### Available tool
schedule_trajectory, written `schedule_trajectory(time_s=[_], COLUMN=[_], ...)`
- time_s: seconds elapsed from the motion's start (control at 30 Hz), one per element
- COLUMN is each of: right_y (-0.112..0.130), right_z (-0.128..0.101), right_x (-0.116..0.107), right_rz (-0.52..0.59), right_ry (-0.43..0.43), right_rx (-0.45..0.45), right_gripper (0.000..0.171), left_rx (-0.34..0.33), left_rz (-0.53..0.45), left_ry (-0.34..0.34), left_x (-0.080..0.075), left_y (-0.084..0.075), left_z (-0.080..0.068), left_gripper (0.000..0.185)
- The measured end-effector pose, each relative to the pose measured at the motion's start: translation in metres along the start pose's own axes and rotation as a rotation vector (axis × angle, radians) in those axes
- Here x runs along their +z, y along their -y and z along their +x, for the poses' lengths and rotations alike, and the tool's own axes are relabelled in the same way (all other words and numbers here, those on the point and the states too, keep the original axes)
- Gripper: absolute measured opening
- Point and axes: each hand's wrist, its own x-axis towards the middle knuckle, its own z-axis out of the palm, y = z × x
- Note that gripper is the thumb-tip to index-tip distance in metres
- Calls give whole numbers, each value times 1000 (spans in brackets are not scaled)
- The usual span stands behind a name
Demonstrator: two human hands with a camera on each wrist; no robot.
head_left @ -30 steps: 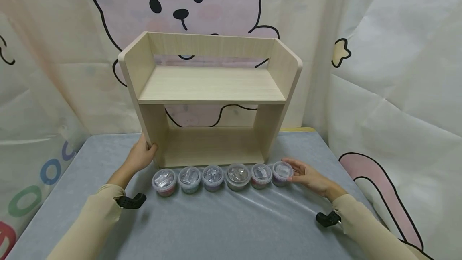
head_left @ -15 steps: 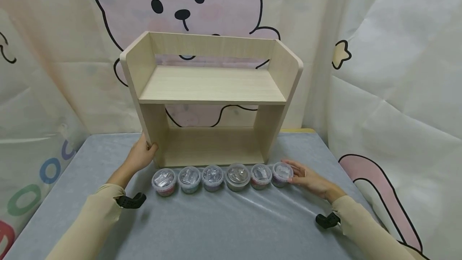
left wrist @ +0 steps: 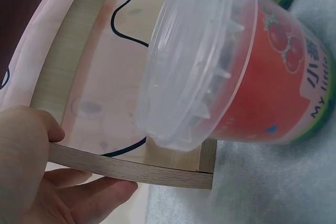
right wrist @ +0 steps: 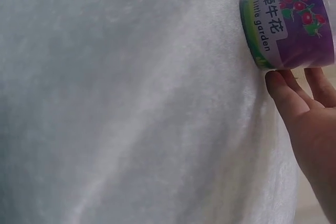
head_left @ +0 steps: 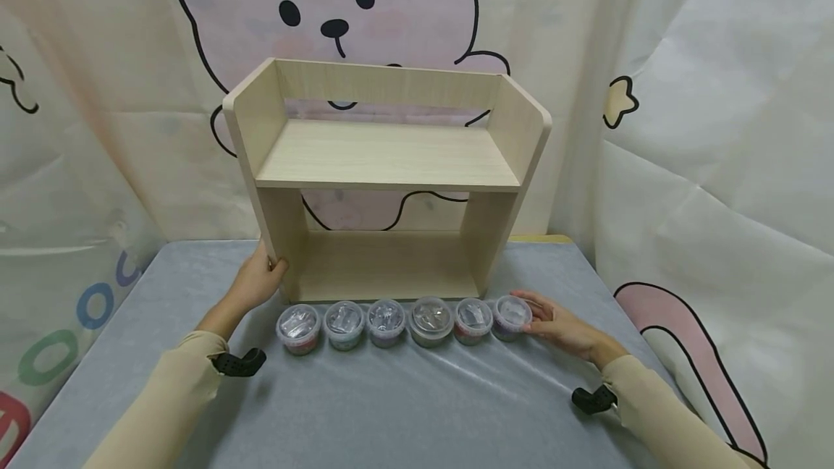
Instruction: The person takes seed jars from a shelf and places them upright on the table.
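Observation:
A pale wooden two-tier shelf (head_left: 391, 158) stands on the cloth-covered table. My left hand (head_left: 256, 282) grips the lower front edge of its left side panel (left wrist: 136, 169), thumb on the inner face and fingers outside. Several lidded clear plastic tubs line up in front of the shelf. My right hand (head_left: 563, 328) holds the rightmost tub (head_left: 511, 315) at its right side, thumb in front and fingertips behind. That tub has a purple label with berries (right wrist: 294, 22). The leftmost tub (left wrist: 268, 77), labelled red, sits close to my left hand, untouched.
Between the end tubs stand others, including a larger one (head_left: 430, 323). Grey-blue cloth (head_left: 404, 411) covers the table. A printed curtain (head_left: 573, 56) hangs close behind and along both sides. Black wrist cameras (head_left: 239, 362) sit on both wrists.
The whole head view has shifted very slightly. Both hands, the shelf and the tubs keep their places relative to each other.

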Motion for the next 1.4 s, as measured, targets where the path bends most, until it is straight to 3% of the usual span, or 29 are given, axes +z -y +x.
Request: schedule_trajectory(time_s=[0.3, 0.57, 0.83, 1.07, 1.4], right_y=[16, 42, 58, 64, 75], right_z=[3, 7, 13, 10, 8], right_x=[3, 9, 14, 19, 27], right_rz=[-40, -168, -215, -313, -339], right_ry=[-130, -284, -323, -344, -359], right_rx=[-20, 2, -58, -110, -156], right_gripper=[57, 60, 51, 47, 45], left_rx=[-20, -5, 17, 5, -24], left_rz=[-71, -103, -163, -151, -135], left_ry=[30, 42, 75, 109, 98], left_x=[-1, -2, -5, -10, -17], left_y=[1, 4, 2, 1, 3], left_z=[-1, -3, -9, -16, -30], left_gripper=[56, 53, 64, 71, 61])
